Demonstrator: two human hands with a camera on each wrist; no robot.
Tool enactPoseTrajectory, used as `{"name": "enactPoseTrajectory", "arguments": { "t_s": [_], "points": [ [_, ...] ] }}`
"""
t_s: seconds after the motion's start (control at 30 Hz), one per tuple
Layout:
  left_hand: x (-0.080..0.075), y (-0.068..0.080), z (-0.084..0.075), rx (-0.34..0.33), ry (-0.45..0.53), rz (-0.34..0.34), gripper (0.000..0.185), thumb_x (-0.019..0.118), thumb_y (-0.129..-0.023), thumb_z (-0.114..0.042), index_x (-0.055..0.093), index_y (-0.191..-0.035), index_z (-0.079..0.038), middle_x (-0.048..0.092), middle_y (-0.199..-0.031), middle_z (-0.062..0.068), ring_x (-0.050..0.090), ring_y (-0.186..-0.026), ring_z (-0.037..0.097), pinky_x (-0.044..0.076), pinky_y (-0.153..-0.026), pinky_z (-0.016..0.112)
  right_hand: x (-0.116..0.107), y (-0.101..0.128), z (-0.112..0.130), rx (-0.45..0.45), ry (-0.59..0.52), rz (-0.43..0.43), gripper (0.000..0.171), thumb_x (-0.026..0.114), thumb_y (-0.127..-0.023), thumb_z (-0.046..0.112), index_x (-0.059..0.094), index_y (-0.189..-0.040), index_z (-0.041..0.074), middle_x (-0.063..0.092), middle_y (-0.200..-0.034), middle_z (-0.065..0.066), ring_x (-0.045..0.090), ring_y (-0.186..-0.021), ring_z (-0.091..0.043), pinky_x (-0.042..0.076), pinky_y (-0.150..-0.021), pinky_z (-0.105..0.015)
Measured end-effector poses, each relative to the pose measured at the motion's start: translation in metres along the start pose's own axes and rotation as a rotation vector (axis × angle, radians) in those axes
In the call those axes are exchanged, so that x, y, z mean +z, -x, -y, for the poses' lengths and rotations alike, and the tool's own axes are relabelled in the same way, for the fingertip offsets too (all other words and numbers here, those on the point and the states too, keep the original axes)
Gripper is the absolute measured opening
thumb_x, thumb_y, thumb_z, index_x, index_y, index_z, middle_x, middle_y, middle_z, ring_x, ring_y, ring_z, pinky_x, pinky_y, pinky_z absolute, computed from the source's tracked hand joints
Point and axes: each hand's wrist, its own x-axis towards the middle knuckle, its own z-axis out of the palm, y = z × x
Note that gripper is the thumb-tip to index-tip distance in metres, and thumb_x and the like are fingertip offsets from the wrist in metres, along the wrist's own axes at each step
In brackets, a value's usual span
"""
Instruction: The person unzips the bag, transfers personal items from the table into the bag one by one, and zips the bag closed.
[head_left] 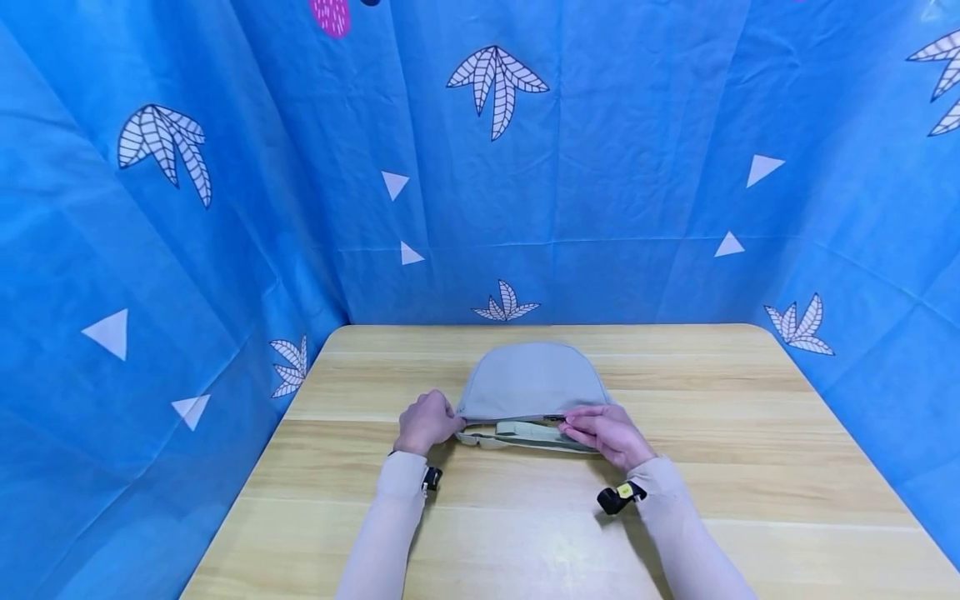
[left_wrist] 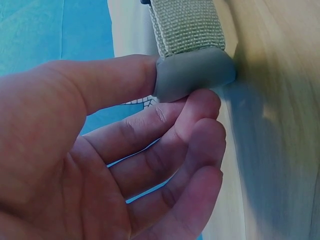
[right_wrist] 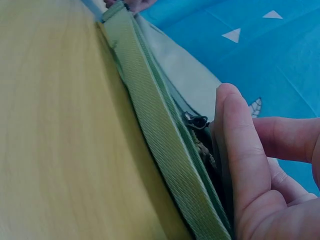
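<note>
A grey, half-round zippered bag [head_left: 534, 379] lies on the table, its curved side away from me and its zipper edge toward me. A pale green webbing strap [right_wrist: 145, 105] runs along that near edge. My left hand [head_left: 429, 421] pinches the grey fabric end tab [left_wrist: 195, 75] at the bag's left corner, where the webbing joins it; thumb and index finger hold it, the other fingers bend below. Near the right end, my right hand [head_left: 606, 432] pinches the pull of the black zipper slider [right_wrist: 197, 121]. The zipper gapes beside the slider; its pull is mostly hidden by my fingers.
The bag rests on a light wood-grain table [head_left: 750, 433] with rounded far corners. Blue curtains [head_left: 637, 167] with white leaf and triangle prints stand behind and at both sides. Black straps [head_left: 617, 498] circle both wrists over light sleeves.
</note>
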Motion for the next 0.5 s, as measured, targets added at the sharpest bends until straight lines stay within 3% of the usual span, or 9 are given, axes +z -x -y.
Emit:
{"name": "enactPoseTrajectory", "arguments": {
  "t_s": [0.37, 0.5],
  "points": [
    [0.0, 0.001, -0.0004, 0.001, 0.001, 0.001, 0.049, 0.081, -0.087, -0.03, 0.052, -0.049, -0.018, 0.041, -0.05, -0.007, 0.045, -0.052, 0.013, 0.035, -0.053, 0.031, -0.0028, 0.0029, 0.0029, 0.004, 0.013, 0.017, 0.04, 0.056, -0.097, -0.011, 0.047, -0.134, -0.025, 0.077, -0.102, -0.016, 0.078, -0.092, -0.017, 0.059, -0.089, -0.023],
    [0.0005, 0.0012, -0.0006, -0.005, -0.007, -0.001, 0.045, 0.081, -0.086, -0.03, 0.056, -0.051, -0.018, 0.045, -0.054, -0.006, 0.046, -0.055, 0.015, 0.036, -0.054, 0.032, -0.0059, 0.0038, 0.0028, 0.005, 0.012, 0.029, 0.039, 0.057, -0.097, -0.012, 0.049, -0.132, -0.024, 0.076, -0.102, -0.016, 0.078, -0.093, -0.018, 0.059, -0.089, -0.024]
  ]
}}
